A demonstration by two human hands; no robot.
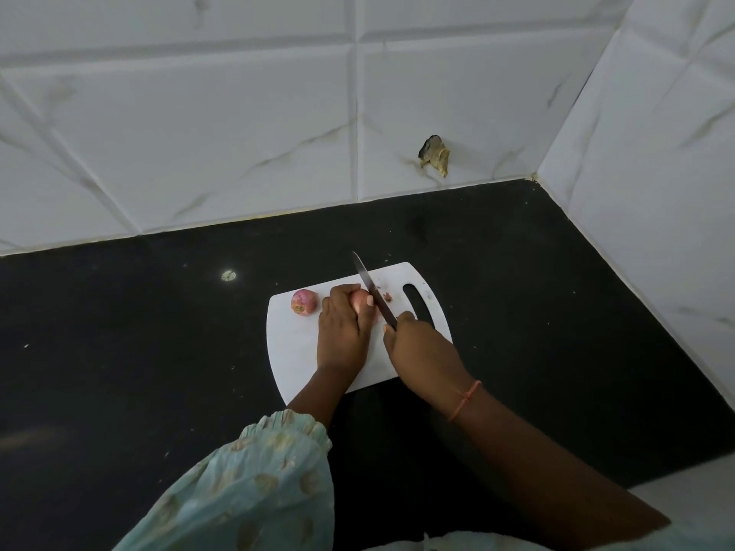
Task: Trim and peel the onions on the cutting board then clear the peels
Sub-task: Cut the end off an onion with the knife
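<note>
Gripping an onion (360,301) on the cutting board (296,344), the left hand (343,332) steadies it; the right hand (421,349) clasps a knife (374,291) against it, another onion (304,302) nearby.

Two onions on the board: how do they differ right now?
The held onion is gripped by the left hand with the knife at its end; the loose onion lies untouched further left. The held onion looks paler pink, the loose one redder. Both rest on the cutting board.
</note>
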